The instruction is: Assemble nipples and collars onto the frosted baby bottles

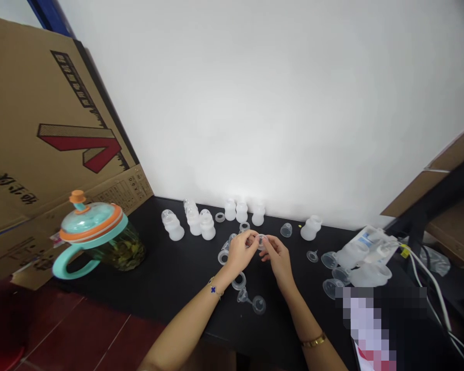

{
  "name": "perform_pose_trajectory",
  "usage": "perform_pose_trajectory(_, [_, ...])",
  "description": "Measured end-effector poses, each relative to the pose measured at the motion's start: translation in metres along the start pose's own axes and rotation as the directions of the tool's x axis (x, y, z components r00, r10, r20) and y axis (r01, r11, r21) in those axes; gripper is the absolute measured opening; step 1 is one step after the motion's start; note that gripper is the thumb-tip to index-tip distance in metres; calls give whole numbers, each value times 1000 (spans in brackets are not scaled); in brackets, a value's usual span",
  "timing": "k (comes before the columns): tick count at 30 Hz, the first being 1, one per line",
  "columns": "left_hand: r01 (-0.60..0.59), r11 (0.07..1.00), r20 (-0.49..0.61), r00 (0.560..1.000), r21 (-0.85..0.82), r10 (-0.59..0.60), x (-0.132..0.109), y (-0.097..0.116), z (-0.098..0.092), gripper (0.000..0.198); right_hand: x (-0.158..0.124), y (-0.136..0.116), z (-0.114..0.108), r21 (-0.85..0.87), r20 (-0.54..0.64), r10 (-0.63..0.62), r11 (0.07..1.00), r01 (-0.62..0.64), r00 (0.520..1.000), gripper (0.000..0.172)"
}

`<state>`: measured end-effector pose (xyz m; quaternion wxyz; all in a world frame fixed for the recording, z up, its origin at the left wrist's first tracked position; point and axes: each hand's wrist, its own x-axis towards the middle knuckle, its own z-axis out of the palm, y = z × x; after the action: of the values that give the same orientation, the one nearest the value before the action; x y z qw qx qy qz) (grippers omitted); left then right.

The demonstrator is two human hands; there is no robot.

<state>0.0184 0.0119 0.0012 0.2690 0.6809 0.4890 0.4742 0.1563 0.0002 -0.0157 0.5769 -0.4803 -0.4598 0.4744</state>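
Note:
Over the middle of the black table, my left hand [239, 250] and my right hand [277, 255] meet, fingertips pinching a small clear plastic ring [261, 241] between them. Its details are partly covered by the fingers. Beneath and beside my left hand lie more pale rings, one of them a loose collar ring [238, 281]. Nearer me rest a clear funnel-like nipple [243, 295] and a round clear cap [259, 305]. Behind the hands stand several small white baby bottles [242, 212]; those further left, such as one bottle [174, 228], carry clear domed tops.
On the left stands a large lidded jug [100, 234] with a turquoise handle, before a big cardboard box [34, 113]. To the right are a lone bottle [311, 228], clear domed caps [334, 288], a pile of white bottles [371, 273] and white cables [429, 283]. A white wall [274, 103] closes the back.

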Motion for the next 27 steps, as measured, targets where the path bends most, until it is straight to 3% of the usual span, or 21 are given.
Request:
perform_pose_trajectory(19, [24, 998, -13, 1000, -64, -25, -2, 4, 1, 8, -3, -3, 0, -32, 22, -69, 997, 70, 997, 40])
perform_pose_trajectory(27, [2, 999, -20, 1000, -35, -3, -1, 1, 2, 11, -5, -5, 0, -105, 10, -94, 990, 94, 996, 43])
